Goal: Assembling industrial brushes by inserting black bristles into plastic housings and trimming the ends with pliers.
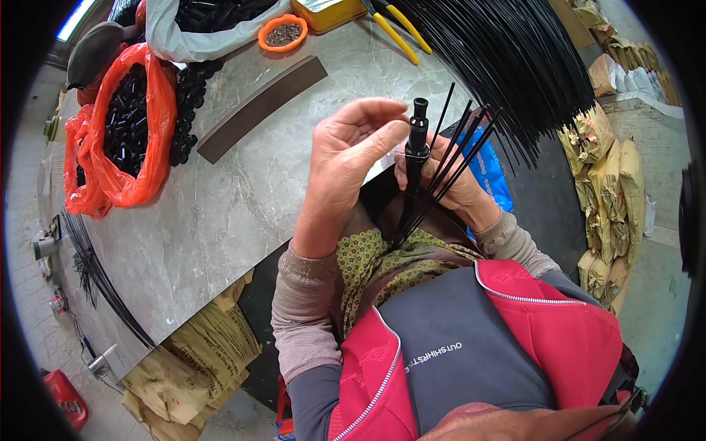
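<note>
In front of my lap stands a slim black plastic fitting (418, 132), upright, with a flared top and a wider collar lower down. My right hand (460, 184) is closed around its lower part. Several thin black rods (457, 158) fan up and to the right across that hand; whether its fingers also grip them I cannot tell. Just left of the fitting, my left hand (346, 147) has its thumb and forefinger curled with a gap between them. Nothing shows in it, and whether its fingertips touch the fitting is unclear.
On the grey table (243, 213) lie a curved brown strip (262, 106), an orange dish (282, 34) of small metal parts, and yellow-handled pliers (397, 33). A red bag (158, 158) of black parts stands left. A large bundle of black rods (515, 59) fills the far right.
</note>
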A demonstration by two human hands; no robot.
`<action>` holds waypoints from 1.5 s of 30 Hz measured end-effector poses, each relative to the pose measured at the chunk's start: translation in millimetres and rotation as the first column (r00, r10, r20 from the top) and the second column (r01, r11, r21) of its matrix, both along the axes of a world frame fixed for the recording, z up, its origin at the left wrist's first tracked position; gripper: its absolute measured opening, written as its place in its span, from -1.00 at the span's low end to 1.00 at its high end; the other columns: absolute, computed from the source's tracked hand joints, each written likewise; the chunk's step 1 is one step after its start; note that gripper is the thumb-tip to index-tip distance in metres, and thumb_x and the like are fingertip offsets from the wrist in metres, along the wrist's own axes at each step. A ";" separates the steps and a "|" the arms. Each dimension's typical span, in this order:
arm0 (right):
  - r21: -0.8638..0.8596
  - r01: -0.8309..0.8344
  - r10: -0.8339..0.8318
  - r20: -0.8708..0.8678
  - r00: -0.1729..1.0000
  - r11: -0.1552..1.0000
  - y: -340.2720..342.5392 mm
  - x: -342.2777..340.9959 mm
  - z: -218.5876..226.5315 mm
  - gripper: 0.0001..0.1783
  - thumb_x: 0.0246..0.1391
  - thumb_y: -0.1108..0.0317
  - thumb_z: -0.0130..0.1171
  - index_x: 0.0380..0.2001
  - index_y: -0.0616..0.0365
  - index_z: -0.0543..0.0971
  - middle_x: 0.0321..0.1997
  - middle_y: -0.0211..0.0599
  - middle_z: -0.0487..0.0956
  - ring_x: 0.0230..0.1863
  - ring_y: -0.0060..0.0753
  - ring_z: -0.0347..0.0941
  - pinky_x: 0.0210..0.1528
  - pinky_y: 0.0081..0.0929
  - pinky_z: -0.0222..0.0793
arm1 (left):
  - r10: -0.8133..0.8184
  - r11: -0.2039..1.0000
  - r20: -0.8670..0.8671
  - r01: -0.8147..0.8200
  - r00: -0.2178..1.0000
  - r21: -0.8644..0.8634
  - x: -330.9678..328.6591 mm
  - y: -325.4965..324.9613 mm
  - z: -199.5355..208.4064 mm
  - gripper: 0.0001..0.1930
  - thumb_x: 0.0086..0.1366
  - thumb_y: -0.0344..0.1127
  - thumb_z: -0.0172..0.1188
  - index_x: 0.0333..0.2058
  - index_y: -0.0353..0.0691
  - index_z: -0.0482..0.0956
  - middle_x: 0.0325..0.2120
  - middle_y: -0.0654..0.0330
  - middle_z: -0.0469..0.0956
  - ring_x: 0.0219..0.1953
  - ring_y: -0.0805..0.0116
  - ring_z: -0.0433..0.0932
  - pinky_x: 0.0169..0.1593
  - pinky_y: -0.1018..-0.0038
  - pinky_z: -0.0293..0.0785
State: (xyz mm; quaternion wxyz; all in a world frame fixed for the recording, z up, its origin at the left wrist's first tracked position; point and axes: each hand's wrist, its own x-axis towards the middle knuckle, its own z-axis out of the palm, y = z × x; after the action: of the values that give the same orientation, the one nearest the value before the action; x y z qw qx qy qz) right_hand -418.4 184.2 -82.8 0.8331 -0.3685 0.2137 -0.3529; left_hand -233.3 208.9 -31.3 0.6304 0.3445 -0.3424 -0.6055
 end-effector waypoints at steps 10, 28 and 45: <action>-0.014 0.008 -0.009 -0.068 0.998 1.000 -3.9 -3.0 -2.2 -0.66 0.09 0.32 0.34 -0.11 0.20 0.50 -0.23 -0.31 0.56 -0.29 -0.40 0.55 -0.24 -0.47 0.53 | 0.161 0.987 0.132 -0.162 0.978 -0.003 2.7 22.7 -20.5 -0.86 0.23 -0.55 0.25 -0.22 -0.40 0.62 -0.37 0.23 0.61 -0.29 0.56 0.55 -0.16 0.65 0.43; -0.071 0.000 -0.003 -0.044 0.999 0.997 0.7 -1.2 0.5 -0.54 -0.01 0.23 0.42 -0.14 0.29 0.51 -0.27 -0.25 0.57 -0.28 -0.36 0.56 -0.22 -0.46 0.49 | -0.101 0.972 0.404 0.176 0.909 -0.154 5.0 -21.4 11.6 -0.78 0.09 -0.48 0.40 -0.26 -0.40 0.68 -0.47 0.20 0.65 -0.42 0.57 0.58 -0.32 0.63 0.51; -0.034 0.040 -0.042 -0.052 0.998 0.999 7.3 -7.6 3.0 -0.52 -0.03 0.22 0.43 -0.12 0.27 0.51 -0.26 -0.27 0.57 -0.30 -0.36 0.56 -0.23 -0.42 0.49 | 0.052 0.969 0.213 0.002 0.976 -0.245 -8.6 -14.1 -3.1 -0.67 0.13 -0.58 0.33 -0.08 -0.42 0.60 -0.34 0.15 0.64 -0.32 0.53 0.60 -0.24 0.65 0.52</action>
State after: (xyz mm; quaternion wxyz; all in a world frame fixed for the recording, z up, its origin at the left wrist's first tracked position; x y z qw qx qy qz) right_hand -426.0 191.6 -79.7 0.8137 -0.3867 0.2371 -0.3635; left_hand -242.0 194.8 -34.4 0.6342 0.3329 -0.4770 -0.5094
